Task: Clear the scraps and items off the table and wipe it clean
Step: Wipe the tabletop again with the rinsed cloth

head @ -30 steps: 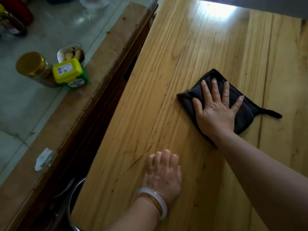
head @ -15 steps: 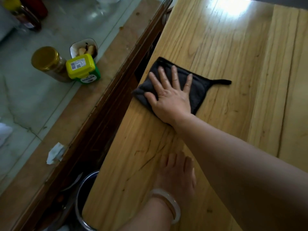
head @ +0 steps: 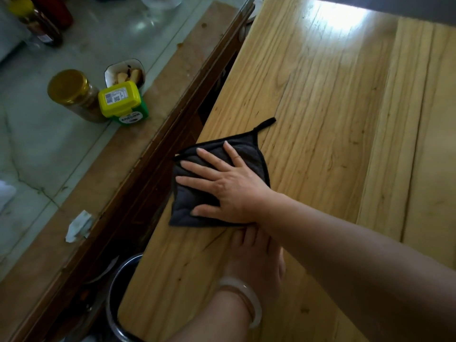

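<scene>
The dark quilted cloth [head: 182, 203] has swept from the middle of the wooden table [head: 320, 119] across to its left edge, then back along that edge toward the near end. One corner now hangs just over the left edge. The table is thus being wiped strip by strip, and I judge the left margin nearly covered, with the wide right boards probably still to do.

The right hand [head: 227, 186] presses flat on the cloth, fingers straight and spread, pinching nothing. Its forearm crosses above the left hand [head: 256, 262], which rests palm down on the table near the near edge. The fingers that show there lie straight and hold nothing, though their tips are partly hidden. A pale bangle [head: 254, 307] circles that wrist.

A round steel vessel [head: 112, 304] sits below the table's left edge, likely meant for swept-off crumbs. On the side counter [head: 148, 134] beyond stand a gold-lidded jar [head: 69, 87], a yellow-lidded container [head: 119, 98] and a small dish [head: 123, 67], with a crumpled paper scrap [head: 79, 225] near its edge.
</scene>
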`<state>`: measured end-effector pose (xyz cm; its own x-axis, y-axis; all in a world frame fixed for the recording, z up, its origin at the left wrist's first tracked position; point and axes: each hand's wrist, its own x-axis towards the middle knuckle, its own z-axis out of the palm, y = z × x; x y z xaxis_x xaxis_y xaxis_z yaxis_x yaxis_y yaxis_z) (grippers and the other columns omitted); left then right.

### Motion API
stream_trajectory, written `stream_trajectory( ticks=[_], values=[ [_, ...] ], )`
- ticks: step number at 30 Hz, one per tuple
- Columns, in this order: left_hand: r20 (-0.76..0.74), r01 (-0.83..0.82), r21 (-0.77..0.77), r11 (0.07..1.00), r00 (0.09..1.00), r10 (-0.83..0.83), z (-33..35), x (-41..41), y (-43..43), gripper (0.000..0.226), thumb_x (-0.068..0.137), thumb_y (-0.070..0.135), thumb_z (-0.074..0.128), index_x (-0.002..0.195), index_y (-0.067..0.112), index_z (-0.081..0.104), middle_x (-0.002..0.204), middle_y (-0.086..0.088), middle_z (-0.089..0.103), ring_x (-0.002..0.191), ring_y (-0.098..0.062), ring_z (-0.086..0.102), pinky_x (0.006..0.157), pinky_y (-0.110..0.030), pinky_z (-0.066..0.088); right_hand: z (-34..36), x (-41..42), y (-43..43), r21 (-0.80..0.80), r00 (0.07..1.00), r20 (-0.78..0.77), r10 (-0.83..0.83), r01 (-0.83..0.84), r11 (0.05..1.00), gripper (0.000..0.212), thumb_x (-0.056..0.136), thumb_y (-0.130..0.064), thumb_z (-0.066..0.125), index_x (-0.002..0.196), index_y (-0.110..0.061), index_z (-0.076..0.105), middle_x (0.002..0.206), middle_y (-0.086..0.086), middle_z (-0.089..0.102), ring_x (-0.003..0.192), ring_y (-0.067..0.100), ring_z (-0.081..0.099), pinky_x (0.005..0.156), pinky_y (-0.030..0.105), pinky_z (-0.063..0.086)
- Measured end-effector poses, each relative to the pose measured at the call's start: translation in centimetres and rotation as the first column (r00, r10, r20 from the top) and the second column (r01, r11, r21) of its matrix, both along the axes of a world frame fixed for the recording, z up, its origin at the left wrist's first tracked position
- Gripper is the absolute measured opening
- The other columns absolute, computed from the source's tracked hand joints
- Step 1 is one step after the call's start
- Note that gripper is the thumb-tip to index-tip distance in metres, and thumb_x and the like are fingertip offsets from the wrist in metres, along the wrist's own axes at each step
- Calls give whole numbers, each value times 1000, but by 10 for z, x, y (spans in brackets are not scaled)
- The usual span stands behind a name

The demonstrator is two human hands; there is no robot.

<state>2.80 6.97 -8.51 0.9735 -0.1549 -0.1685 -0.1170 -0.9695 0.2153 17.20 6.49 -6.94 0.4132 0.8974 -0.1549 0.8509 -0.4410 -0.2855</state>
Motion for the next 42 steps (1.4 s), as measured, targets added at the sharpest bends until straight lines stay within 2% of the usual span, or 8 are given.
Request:
stream_trajectory(
  ticks=[8, 20, 27, 30, 34, 37, 39, 42],
  values=[
    [107, -54, -33, 998, 993, 58, 5, 1, 0, 27, 76, 32, 39, 93, 18, 55, 89, -2, 54, 82, -21, 38, 75, -39, 29, -2, 58, -17, -7, 919, 76, -387, 389, 921, 68, 95, -73, 18, 156, -44, 9, 166, -14, 2, 152, 17, -14, 117, 59, -12],
    [171, -83, -102, 991, 980, 100, 11, 1, 2, 13, 75, 30, 41, 84, 21, 42, 81, -2, 44, 69, -20, 40, 69, -34, 29, 5, -4, -80, -87, 680, 72, -729, 733, 675, 64, 97, -68, 6, 155, -43, -3, 164, -12, -11, 149, 17, -25, 118, 58, -12],
    [200, -113, -607, 787, 936, 289, 36, -4, 24, 20, 86, 18, 43, 94, 9, 59, 96, -6, 52, 87, -18, 47, 77, -30, 44, 9, -67, -94, -130, 710, 63, -701, 702, 700, 63, 95, -67, -1, 154, -45, -9, 163, -13, -17, 146, 16, -31, 118, 56, -14],
    [267, -84, -540, 837, 927, 265, 38, 3, 38, 32, 87, 10, 41, 112, 5, 60, 118, -10, 56, 109, -22, 51, 97, -31, 41, 12, -96, -89, -122, 758, 34, -651, 650, 751, 60, 97, -63, -3, 154, -43, -10, 162, -12, -18, 146, 16, -30, 119, 55, -13],
    [143, -48, -509, 859, 980, 139, 26, 8, 53, 50, 88, 8, 35, 136, 10, 47, 143, -5, 44, 138, -18, 31, 112, -41, 29, 18, -134, -81, 17, 799, -192, -569, 583, 812, 63, 97, -45, 8, 156, -27, 0, 165, -7, -6, 149, 11, -23, 121, 48, -13],
    [78, 84, -377, 923, 995, -59, 24, -6, 62, 56, 92, 18, 30, 148, 17, 25, 155, 0, 24, 145, -16, 12, 117, -42, 15, 16, -157, -84, 216, 706, -415, -574, 689, 692, 63, 94, -25, 31, 156, -17, 24, 164, -4, 13, 152, 7, -3, 124, 39, -4],
    [16, 147, -168, 975, 989, -146, 23, -23, 65, 59, 95, 33, 19, 150, 20, 4, 159, 3, 3, 146, -16, -3, 118, -40, 3, 12, -171, -89, 272, 695, -367, -618, 716, 643, 55, 94, -13, 40, 149, -14, 40, 161, -3, 25, 152, 9, 7, 125, 39, 6],
    [-20, 142, 29, 989, 990, -141, 21, -47, 66, 63, 95, 44, 19, 150, 15, 8, 158, -3, 3, 146, -23, 3, 114, -41, 6, 3, -185, -93, 247, 671, -122, -732, 734, 632, 51, 98, -18, 39, 149, -11, 40, 162, 5, 24, 153, 17, 10, 124, 43, 11]
  ],
)
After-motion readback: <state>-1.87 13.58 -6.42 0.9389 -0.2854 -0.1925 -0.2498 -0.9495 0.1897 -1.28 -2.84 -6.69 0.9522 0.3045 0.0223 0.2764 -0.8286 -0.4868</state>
